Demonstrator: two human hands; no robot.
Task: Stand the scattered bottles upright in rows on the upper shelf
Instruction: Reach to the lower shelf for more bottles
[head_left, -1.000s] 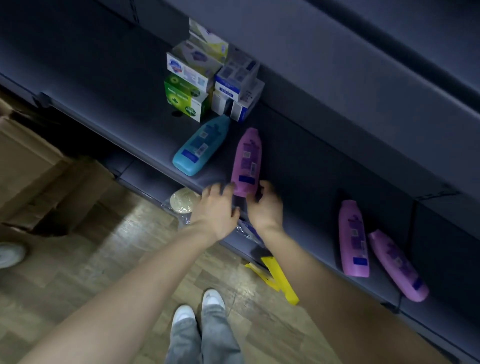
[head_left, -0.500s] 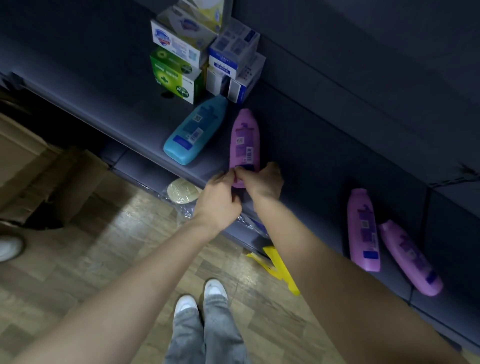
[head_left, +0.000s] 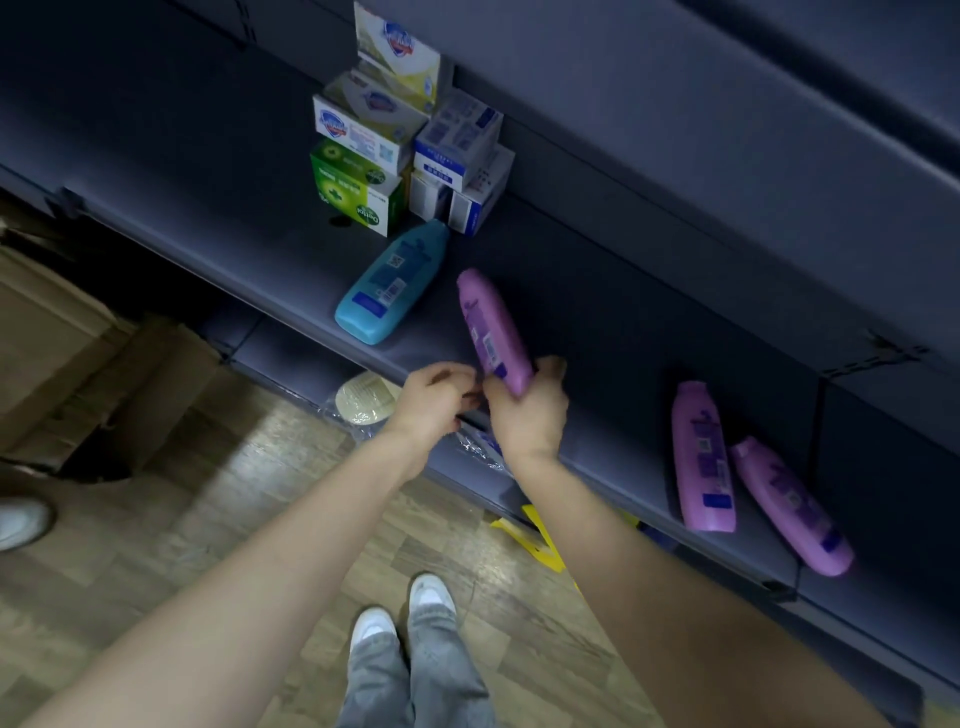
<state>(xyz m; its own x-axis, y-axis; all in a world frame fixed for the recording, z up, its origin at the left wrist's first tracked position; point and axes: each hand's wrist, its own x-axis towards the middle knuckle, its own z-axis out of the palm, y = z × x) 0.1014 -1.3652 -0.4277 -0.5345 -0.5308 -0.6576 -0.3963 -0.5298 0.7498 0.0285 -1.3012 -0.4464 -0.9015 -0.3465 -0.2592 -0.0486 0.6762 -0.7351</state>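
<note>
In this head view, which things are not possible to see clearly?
All in the head view:
Base of the held bottle: wrapped by the right hand.
Fingertips of the left hand: curled under, so contact with the bottle is unclear.
Bottle label text: too small.
The packs on the lower shelf: partly covered by the upper shelf and both hands.
The yellow thing on the floor: partly behind the right arm.

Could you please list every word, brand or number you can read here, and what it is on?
"Dettol": on the green box.
Shield logo on the white boxes: blurred, unreadable.
Print on the blue-and-white boxes: too small.
Labels on the blue bottle and the purple bottle in the right hand: too small.
</note>
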